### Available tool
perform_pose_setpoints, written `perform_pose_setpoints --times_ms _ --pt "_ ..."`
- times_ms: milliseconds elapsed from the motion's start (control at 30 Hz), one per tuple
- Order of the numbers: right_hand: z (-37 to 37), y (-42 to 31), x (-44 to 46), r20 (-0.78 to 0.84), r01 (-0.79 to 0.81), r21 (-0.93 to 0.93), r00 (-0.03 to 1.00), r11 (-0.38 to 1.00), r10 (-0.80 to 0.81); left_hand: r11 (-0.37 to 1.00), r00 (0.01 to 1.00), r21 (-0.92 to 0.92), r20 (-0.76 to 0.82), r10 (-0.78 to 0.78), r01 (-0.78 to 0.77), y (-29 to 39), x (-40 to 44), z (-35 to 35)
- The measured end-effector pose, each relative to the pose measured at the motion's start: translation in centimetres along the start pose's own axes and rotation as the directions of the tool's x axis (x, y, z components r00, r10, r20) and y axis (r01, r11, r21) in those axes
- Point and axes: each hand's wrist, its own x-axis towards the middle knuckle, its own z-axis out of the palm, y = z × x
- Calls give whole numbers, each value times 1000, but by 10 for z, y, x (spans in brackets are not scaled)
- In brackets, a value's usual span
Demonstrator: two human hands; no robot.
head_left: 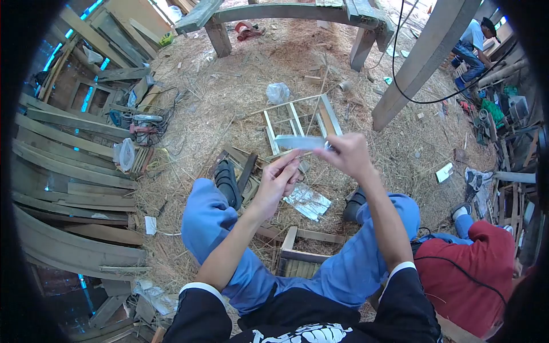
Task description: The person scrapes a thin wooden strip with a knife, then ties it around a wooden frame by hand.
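My right hand [350, 155] is closed around one end of a flat, pale blade-like tool [300, 143], blurred, which points to the left. Just below that tool, my left hand [278, 178] is closed in a pinch; a thin strip seems to lie between its fingers, too small to make out. Both hands are raised in front of my knees, close together but apart. Behind them on the ground lies a small wooden frame [294, 119]. A crumpled silvery sheet [307, 202] is on the ground between my feet.
A person in red [466, 268] sits close at my right; another person [473, 48] works at the far right. A wooden post [420, 68] leans at the right. Boards [68, 177] are stacked left, near a power tool [145, 128]. A bench [280, 12] stands ahead.
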Motion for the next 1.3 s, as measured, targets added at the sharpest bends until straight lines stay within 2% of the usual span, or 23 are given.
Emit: perform_pose_setpoints --times_ms 100,133,167,233,300,400,467,533,567,667,700,800,933,967,1067,1100,1200,1233,1300 --pt "3 -10 -3 79 148 29 986 989 -150 998 1000 59 -11 0 1 -6 1 0" --pt "3 -12 -5 109 181 52 976 982 -186 1000 1000 27 -7 -2 2 -6 1 0" --pt "-4 -5 -4 188 145 -26 972 989 -138 1000 1000 -5 -3 -3 3 -5 3 -1" --pt "-5 11 -3 34 -101 30 994 994 99 997 1000 -71 6 1 -1 -1 5 0" --pt "-7 16 1 -90 -282 88 953 955 289 999 999 -51 38 0 2 1 4 1" --pt "-3 9 -4 -26 -150 -28 988 988 150 999 999 -31 38 -26 27 -1 5 1" --pt "4 -9 -8 10 23 9 1000 1000 -23 996 997 -64 40 -66 68 -14 9 -6" --pt "3 -16 -11 66 156 10 985 988 -156 993 997 -113 67 -29 37 -9 6 -1" --pt "-8 -12 -9 145 74 7 987 997 -74 993 998 -112 49 -30 35 -10 7 0" --pt "-6 23 -9 -43 -297 44 953 954 299 994 999 -102 41 -24 28 -3 4 5" --pt "-15 21 -4 -32 -368 -16 929 929 368 996 999 -87 37 -32 35 -2 4 6" --pt "-10 11 -7 21 -211 -24 977 977 212 999 999 -39 36 -10 11 -2 6 2" --pt "-4 -15 -17 132 129 -4 983 992 -127 1000 999 18 32 -15 15 -7 8 -2" --pt "-12 -12 -15 177 55 -45 983 997 -46 1000 1000 22 25 -17 17 -10 9 -2" --pt "-18 20 -12 25 -317 2 948 948 317 1000 999 6 42 -6 6 -7 7 1" --pt "-24 22 -8 14 -357 -67 934 932 358 1000 999 8 49 -10 10 -6 6 1" --pt "-14 13 -15 69 -298 -22 952 954 299 999 1000 45 14 -12 11 -2 6 3" --pt "-5 5 -19 97 -245 27 966 969 241 998 1000 60 -9 -14 15 -3 7 4" --pt "-2 -4 -21 194 -80 -12 978 997 81 997 999 82 -29 16 -14 -7 11 1"
